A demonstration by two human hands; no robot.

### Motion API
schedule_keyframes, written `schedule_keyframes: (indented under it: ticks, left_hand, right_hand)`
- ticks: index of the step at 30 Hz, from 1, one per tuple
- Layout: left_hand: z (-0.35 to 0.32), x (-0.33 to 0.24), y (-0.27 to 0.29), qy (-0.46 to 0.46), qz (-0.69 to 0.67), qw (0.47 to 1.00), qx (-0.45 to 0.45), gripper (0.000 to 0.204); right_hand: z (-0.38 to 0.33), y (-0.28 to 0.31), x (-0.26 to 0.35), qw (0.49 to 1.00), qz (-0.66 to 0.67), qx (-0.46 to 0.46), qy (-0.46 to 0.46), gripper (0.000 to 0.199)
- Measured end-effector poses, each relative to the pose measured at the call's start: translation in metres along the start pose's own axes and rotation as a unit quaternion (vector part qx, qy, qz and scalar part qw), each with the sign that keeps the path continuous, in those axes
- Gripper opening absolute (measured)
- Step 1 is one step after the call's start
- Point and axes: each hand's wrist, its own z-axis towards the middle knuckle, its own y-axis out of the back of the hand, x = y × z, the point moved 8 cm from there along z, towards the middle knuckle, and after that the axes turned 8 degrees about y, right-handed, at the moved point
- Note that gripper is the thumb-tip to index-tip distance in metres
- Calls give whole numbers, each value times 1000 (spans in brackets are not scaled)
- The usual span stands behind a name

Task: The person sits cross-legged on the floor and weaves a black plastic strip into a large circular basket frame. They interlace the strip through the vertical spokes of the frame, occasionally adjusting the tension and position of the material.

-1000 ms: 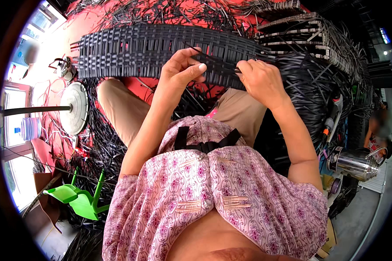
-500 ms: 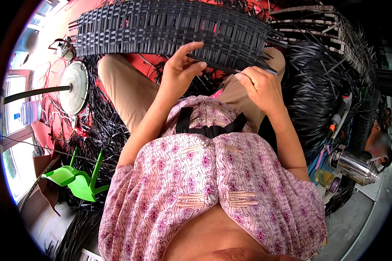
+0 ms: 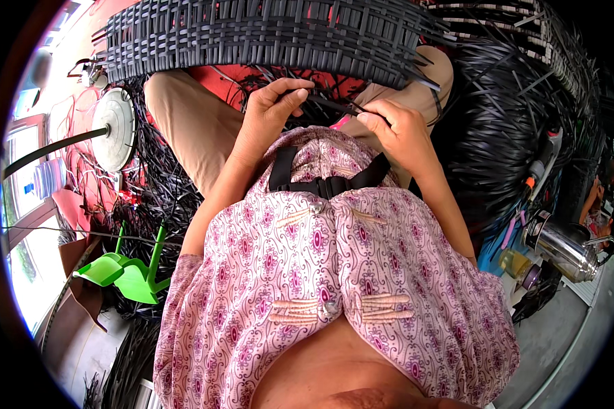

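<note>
My left hand point(image 3: 269, 119) and right hand point(image 3: 399, 133) each pinch one end of a thin black strip point(image 3: 331, 105), stretched between them just below the near edge of the black woven panel point(image 3: 266, 37), which lies across my knees. I judge the step as preparing a strand for weaving; the next move calls for guiding its tip between the panel's slats.

A weaving workshop: a black woven mat point(image 3: 266, 34) spans the top, heaps of loose black strips point(image 3: 505, 129) right of it, a round fan point(image 3: 114, 128) below its left end.
</note>
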Motion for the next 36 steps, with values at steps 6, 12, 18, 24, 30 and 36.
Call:
schedule_keyframes:
  ticks: [6, 12, 18, 24, 30, 36]
  left_hand:
    - [-7, -5, -20, 9, -3, 997, 81, 18]
    - [-12, -6, -20, 49, -36, 995, 81, 23]
    - [-11, 3, -18, 57, -93, 990, 86, 33]
    - [-11, 1, -19, 42, -124, 987, 98, 35]
    - [-7, 7, -20, 48, -39, 996, 67, 25]
    - [-3, 14, -17, 3, 43, 999, 31, 7]
  right_hand:
    - [-1, -26, -15, 984, 170, -4, -59, 26]
    - [-4, -48, -28, 930, 342, -13, -135, 24]
    - [-3, -38, -25, 961, 266, -32, -70, 19]
    - [-9, -31, -37, 968, 214, -39, -127, 17]
    - [-15, -50, -29, 940, 286, 83, -167, 22]
    - [-14, -42, -18, 982, 169, 55, -57, 23]
